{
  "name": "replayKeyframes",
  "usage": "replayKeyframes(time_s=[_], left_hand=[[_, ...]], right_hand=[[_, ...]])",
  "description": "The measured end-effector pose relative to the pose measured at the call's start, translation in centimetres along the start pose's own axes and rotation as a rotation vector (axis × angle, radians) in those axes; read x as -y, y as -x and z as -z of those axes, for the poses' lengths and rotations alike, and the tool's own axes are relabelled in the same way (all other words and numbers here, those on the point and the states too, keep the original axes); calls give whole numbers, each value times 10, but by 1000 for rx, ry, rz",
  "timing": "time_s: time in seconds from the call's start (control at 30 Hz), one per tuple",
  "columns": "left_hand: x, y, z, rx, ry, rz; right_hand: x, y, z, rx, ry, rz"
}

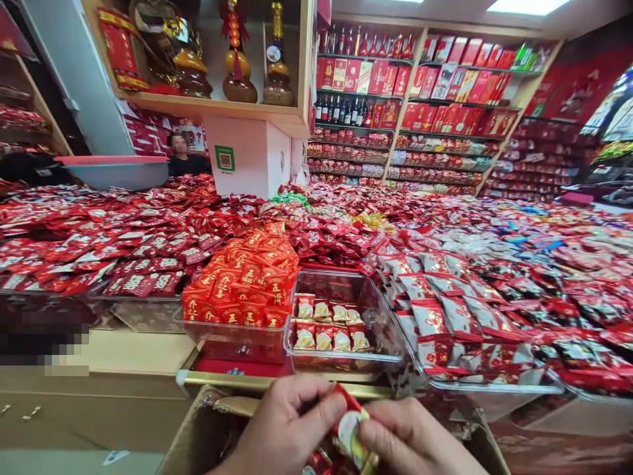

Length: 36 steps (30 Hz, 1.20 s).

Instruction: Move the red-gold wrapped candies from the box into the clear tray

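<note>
Between them, my left hand (301,422) and my right hand (400,432) pinch a small red and yellow candy packet (351,429) with a pale round print. Both sets of fingers are closed on it, thumbs toward each other. Below lies an open cardboard box (185,432) with more packets partly hidden by my hands. Just beyond stands a clear plastic bin (346,359), where similar packets (324,340) sit upright in rows on its left side.
Left of that bin is a heaped bin of orange-red packets (242,284). White and red packets (445,316) fill the bin on the right. A wooden shelf with gourd bottles (240,72) overhangs the display; a person (180,158) is behind it.
</note>
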<state>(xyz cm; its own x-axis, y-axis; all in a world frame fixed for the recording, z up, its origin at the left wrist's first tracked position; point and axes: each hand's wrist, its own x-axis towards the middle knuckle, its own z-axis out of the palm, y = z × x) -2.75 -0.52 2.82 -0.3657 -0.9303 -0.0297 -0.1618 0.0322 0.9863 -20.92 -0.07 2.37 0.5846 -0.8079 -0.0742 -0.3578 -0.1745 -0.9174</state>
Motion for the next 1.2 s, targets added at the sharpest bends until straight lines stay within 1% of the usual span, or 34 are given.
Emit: replayKeyframes(time_s=[0.07,0.13,0.17,0.23,0.3,0.4,0.47,0.5,0.53,0.6,0.63,0.7,0.77,0.83,0.9,0.97,1.0,1.1,1.13,1.2], left_hand=[[-10,-11,1,-24,100,-14],[-12,-20,2,-36,178,-6],[-10,-24,1,-40,219,7],[-4,-28,0,-44,297,29],[2,-27,-2,-51,347,38],[9,-22,-3,-36,357,1],[11,-19,-2,-39,315,-27],[12,-18,-1,-52,294,-25],[14,-18,0,-70,281,-10],[18,-18,3,-94,284,38],[20,-19,5,-95,298,60],[23,-20,6,-84,333,85],[24,-21,7,-67,357,108],[24,-21,8,-87,358,145],[22,-20,9,-144,352,179],[21,-20,12,-192,339,169],[21,-20,13,-195,317,153],[24,-20,13,-126,208,147],[26,-20,12,-98,163,150],[30,-18,7,-44,45,117]], right_hand=[[5,-10,1,-94,-266,-29],[6,-17,1,-169,-450,-41],[4,-19,1,-195,-502,-34],[0,-21,-1,-228,-539,-24],[-5,-21,-3,-232,-543,-35],[-12,-20,-7,-243,-517,-48],[-16,-18,-10,-294,-416,-30],[-19,-16,-11,-343,-333,6],[-21,-14,-11,-402,-219,74],[-24,-9,-12,-499,102,279],[-25,-7,-12,-518,296,393],[-24,-5,-12,-514,681,579],[-20,-6,-12,-540,942,717],[-15,-8,-12,-593,1050,821],[-8,-11,-7,-609,1047,862],[2,-16,4,-583,1023,806],[8,-19,11,-562,1028,745],[29,-40,38,-469,1176,491],[35,-50,47,-422,1254,414],[42,-75,61,-288,1412,264]])
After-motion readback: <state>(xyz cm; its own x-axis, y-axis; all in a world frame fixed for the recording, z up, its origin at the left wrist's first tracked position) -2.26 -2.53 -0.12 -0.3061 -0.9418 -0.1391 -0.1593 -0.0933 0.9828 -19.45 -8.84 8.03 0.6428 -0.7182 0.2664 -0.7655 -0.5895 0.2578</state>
